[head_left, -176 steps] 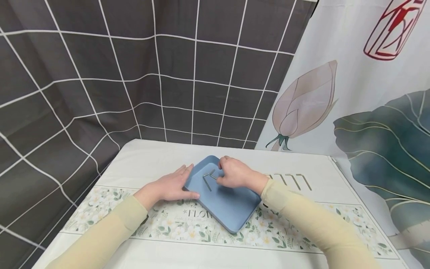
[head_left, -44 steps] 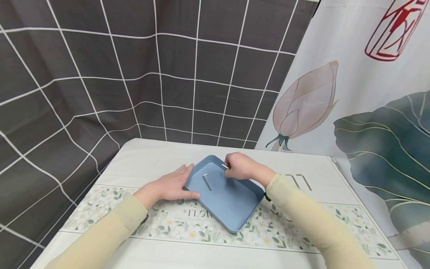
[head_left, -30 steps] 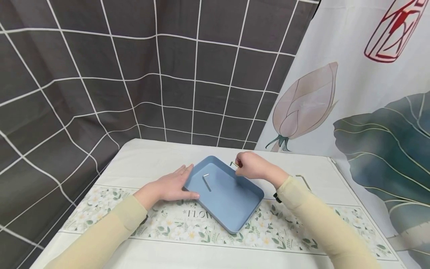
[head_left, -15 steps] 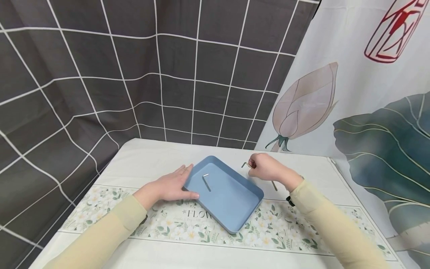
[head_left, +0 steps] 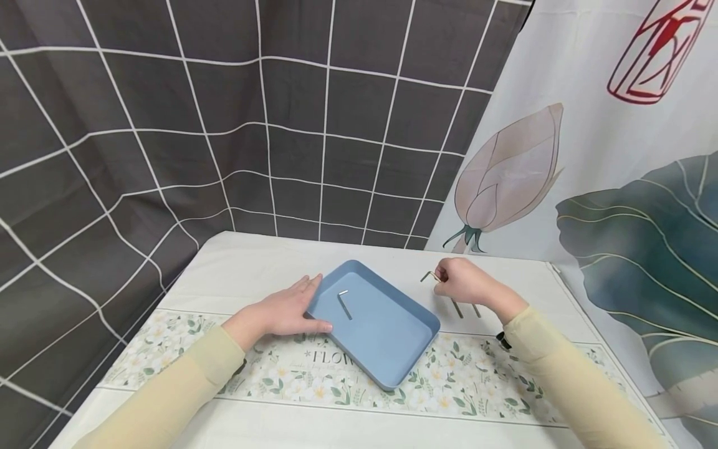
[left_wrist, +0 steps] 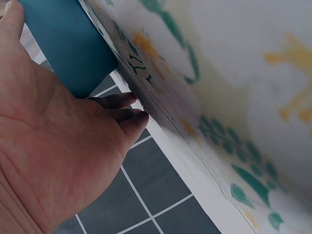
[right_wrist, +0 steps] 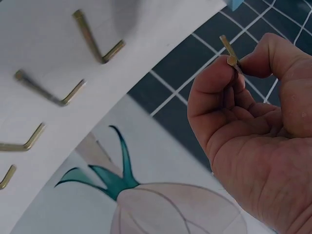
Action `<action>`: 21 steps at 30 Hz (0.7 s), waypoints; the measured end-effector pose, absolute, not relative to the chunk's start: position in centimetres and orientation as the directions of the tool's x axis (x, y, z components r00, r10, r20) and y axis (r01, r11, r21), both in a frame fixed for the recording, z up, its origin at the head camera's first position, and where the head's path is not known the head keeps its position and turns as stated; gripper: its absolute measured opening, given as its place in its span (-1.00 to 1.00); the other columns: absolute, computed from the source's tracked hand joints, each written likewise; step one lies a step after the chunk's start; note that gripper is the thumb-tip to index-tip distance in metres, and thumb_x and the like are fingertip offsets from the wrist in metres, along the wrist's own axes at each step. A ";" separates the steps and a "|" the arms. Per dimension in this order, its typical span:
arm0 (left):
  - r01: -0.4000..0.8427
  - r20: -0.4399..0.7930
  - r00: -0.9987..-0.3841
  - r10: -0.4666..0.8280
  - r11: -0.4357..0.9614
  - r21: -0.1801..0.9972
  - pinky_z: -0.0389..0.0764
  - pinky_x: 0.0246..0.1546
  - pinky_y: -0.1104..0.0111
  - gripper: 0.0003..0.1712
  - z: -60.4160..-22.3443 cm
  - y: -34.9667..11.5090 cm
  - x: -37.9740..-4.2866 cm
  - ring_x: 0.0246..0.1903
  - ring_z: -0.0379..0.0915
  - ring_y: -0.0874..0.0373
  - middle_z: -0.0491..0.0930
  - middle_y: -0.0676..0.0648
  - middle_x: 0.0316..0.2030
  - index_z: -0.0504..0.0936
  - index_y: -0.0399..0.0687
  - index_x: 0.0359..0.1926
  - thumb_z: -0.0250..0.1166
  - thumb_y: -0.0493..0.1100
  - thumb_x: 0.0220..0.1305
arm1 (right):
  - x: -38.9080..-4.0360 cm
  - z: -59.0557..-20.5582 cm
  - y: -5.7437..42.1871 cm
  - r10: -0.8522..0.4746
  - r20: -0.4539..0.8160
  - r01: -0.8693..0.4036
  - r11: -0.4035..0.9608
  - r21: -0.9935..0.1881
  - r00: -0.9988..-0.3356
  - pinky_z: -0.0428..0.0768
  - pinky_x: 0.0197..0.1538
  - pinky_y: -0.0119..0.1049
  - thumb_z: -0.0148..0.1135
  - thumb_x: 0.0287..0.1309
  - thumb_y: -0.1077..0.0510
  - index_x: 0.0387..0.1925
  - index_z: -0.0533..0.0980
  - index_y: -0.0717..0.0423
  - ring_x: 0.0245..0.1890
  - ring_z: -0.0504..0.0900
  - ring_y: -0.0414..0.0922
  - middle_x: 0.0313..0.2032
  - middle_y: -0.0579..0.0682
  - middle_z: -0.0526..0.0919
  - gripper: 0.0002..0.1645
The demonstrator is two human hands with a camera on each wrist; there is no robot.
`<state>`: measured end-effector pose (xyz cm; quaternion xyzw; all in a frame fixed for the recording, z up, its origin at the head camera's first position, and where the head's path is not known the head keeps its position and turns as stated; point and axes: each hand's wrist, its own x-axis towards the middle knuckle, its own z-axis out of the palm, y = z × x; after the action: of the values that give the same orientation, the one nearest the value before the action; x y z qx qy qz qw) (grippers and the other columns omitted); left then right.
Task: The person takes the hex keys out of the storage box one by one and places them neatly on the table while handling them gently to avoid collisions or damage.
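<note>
My right hand [head_left: 468, 284] pinches a brass-coloured hex key [head_left: 430, 274] between thumb and fingers, above the table to the right of the tray. In the right wrist view the held key shows nearly end-on. A second hex key [head_left: 345, 305] lies inside the shallow blue tray [head_left: 387, 333]. My left hand [head_left: 283, 312] rests at the tray's left corner, fingers extended, thumb at the near edge. Below my right hand, more hex keys lie on the white cloth, partly hidden in the head view. The right wrist view has several of these keys [right_wrist: 100, 48] in a row.
The white tablecloth [head_left: 263, 262] has a floral band [head_left: 449, 390] across its near part. A dark grid curtain [head_left: 297, 156] hangs behind the table. To the right hangs a white curtain [head_left: 521, 224] with a printed flower bud.
The right hand has picked up one of two hex keys in the tray and carried it right, past the tray's edge, over the table. The left hand and tray stay in place.
</note>
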<state>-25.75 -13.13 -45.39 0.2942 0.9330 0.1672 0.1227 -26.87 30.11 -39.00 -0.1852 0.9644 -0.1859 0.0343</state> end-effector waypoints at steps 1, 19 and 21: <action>0.507 -0.130 -0.797 0.590 0.771 0.385 0.10 0.70 -0.16 0.53 -45.4 -13.1 -25.8 0.76 -0.20 -0.27 -0.08 -0.32 0.77 -0.20 -0.29 0.80 0.24 0.69 0.35 | -26.8 -39.0 30.3 -0.363 0.002 -0.338 0.865 -0.370 -0.932 0.37 -0.34 -0.23 0.30 0.18 0.33 -0.36 0.47 0.08 -0.49 0.38 -0.15 -0.50 -0.07 0.45 -0.85; 0.504 -0.140 -0.796 0.589 0.773 0.384 0.09 0.70 -0.15 0.55 -45.3 -13.1 -25.8 0.77 -0.23 -0.24 -0.10 -0.31 0.78 -0.20 -0.28 0.81 0.21 0.73 0.33 | -25.9 -40.0 34.1 -0.295 -0.022 -0.268 0.894 -0.359 -0.955 0.43 -0.33 -0.21 0.34 0.27 0.32 -0.33 0.49 0.15 -0.44 0.44 -0.13 -0.44 -0.03 0.50 -0.85; 0.503 -0.142 -0.798 0.586 0.776 0.381 0.10 0.70 -0.15 0.55 -45.3 -13.1 -25.8 0.77 -0.23 -0.23 -0.10 -0.30 0.78 -0.21 -0.27 0.81 0.21 0.73 0.33 | -25.7 -40.0 34.5 -0.284 -0.024 -0.256 0.897 -0.360 -0.959 0.44 -0.34 -0.21 0.34 0.27 0.31 -0.32 0.50 0.17 -0.44 0.46 -0.12 -0.43 -0.02 0.52 -0.86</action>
<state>-25.77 -13.11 -45.28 0.2916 0.9337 0.1644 0.1273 -25.70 34.46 -40.02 -0.1388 0.9731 -0.1796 0.0381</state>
